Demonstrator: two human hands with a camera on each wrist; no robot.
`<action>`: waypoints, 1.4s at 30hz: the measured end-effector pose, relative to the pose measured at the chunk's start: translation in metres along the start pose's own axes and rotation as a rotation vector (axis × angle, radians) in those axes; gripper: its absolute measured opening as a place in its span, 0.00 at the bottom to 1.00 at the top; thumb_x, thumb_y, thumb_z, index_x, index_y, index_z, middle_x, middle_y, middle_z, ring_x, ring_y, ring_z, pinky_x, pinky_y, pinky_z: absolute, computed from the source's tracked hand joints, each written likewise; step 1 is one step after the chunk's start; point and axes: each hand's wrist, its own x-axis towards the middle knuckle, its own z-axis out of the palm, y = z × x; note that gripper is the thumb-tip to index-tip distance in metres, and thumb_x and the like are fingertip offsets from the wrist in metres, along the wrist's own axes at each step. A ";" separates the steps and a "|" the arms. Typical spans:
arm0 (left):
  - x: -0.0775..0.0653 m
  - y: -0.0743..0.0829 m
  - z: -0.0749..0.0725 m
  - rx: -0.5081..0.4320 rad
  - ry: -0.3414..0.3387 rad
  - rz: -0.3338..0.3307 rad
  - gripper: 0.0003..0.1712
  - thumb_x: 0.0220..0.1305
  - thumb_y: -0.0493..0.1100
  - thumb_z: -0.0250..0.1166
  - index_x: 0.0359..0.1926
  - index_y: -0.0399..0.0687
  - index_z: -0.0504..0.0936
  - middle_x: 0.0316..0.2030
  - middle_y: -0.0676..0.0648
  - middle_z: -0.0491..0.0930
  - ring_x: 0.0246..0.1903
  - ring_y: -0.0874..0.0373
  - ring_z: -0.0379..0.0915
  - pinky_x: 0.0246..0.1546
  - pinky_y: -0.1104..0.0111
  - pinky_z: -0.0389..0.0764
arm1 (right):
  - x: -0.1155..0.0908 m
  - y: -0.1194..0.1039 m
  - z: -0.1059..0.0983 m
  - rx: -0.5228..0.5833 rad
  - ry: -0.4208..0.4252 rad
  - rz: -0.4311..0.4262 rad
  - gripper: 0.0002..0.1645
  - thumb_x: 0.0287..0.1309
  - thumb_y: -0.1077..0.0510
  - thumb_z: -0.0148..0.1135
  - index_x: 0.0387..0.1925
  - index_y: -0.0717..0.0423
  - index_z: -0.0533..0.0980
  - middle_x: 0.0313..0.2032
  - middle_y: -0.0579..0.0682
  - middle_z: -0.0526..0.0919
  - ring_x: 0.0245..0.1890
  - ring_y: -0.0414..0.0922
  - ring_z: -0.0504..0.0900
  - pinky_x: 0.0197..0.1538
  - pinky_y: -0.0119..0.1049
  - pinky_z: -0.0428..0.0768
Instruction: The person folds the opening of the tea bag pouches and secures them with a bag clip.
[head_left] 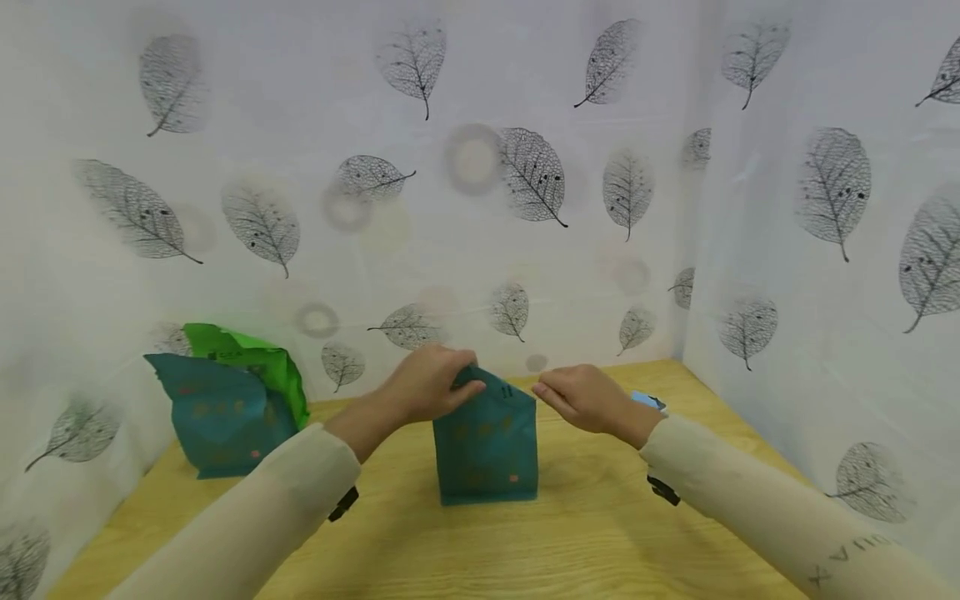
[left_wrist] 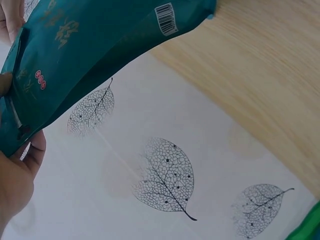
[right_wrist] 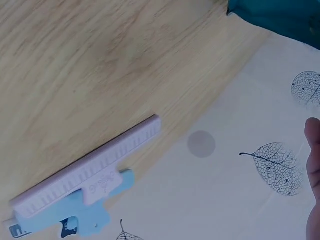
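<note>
A teal packaging bag (head_left: 487, 450) stands upright on the wooden table, gold print and a small red mark on its front. At its upper left corner my left hand (head_left: 427, 385) grips the folded top, thumb in front. My right hand (head_left: 592, 400) has its fingers curled at the upper right corner, where they seem to pinch the edge; the contact itself is partly hidden. In the left wrist view, the bag (left_wrist: 95, 45) shows a barcode on its side, and left-hand fingers (left_wrist: 36, 155) reach round its top. Only fingers of the right hand (right_wrist: 314, 175) show in the right wrist view.
Another teal bag (head_left: 225, 421) stands at the left, with a bright green bag (head_left: 288, 375) behind it. Beyond my right hand lie a pink bag clip (right_wrist: 90, 170) and a light blue clip (right_wrist: 92, 217). A leaf-patterned white curtain (head_left: 465, 258) borders the table.
</note>
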 end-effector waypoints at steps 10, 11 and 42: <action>0.004 0.001 -0.005 -0.001 -0.004 0.023 0.11 0.63 0.52 0.61 0.33 0.50 0.77 0.22 0.56 0.74 0.20 0.66 0.66 0.26 0.70 0.69 | -0.017 0.016 -0.006 -0.066 -0.134 0.202 0.14 0.69 0.52 0.47 0.25 0.44 0.66 0.16 0.35 0.59 0.15 0.31 0.54 0.23 0.26 0.60; 0.004 0.001 -0.004 -0.001 -0.005 0.019 0.11 0.63 0.52 0.61 0.34 0.50 0.77 0.22 0.56 0.74 0.20 0.66 0.66 0.26 0.71 0.69 | -0.018 0.018 -0.006 -0.074 -0.152 0.228 0.14 0.69 0.52 0.46 0.25 0.44 0.66 0.16 0.36 0.60 0.16 0.31 0.55 0.24 0.26 0.60; -0.006 0.004 0.000 -0.013 0.007 -0.006 0.11 0.63 0.52 0.61 0.34 0.50 0.75 0.19 0.57 0.69 0.18 0.66 0.62 0.22 0.72 0.65 | -0.085 0.060 -0.004 -0.124 -0.653 0.727 0.16 0.43 0.57 0.73 0.31 0.59 0.76 0.27 0.47 0.78 0.27 0.42 0.74 0.32 0.39 0.76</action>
